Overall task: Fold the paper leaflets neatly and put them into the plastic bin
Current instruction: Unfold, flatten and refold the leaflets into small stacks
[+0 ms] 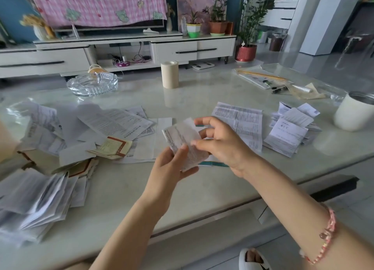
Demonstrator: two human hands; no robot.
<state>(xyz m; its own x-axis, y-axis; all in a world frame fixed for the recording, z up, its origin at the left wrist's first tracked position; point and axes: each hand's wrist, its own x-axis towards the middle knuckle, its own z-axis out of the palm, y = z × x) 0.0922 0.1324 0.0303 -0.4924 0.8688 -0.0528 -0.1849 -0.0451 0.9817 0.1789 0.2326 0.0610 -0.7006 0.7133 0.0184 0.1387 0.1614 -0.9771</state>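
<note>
This is looking like a home living room. A low, pale stone-look coffee table [202, 188] is filling the foreground. Beyond the table a long white TV console [176, 51] is standing against a blue wall, carrying a television [109, 27] that is draped with a pink checked cloth [97, 4]. Potted plants [217, 24] are sitting on the console beyond the table's far edge, and a larger plant in a red pot [245, 53] is standing on the glossy floor past its far right corner. A glass ashtray [93, 84] and scattered paper leaflets [115, 124] are lying on the table.

Glossy stone table [202, 99], paper leaflets [113, 124]
</note>
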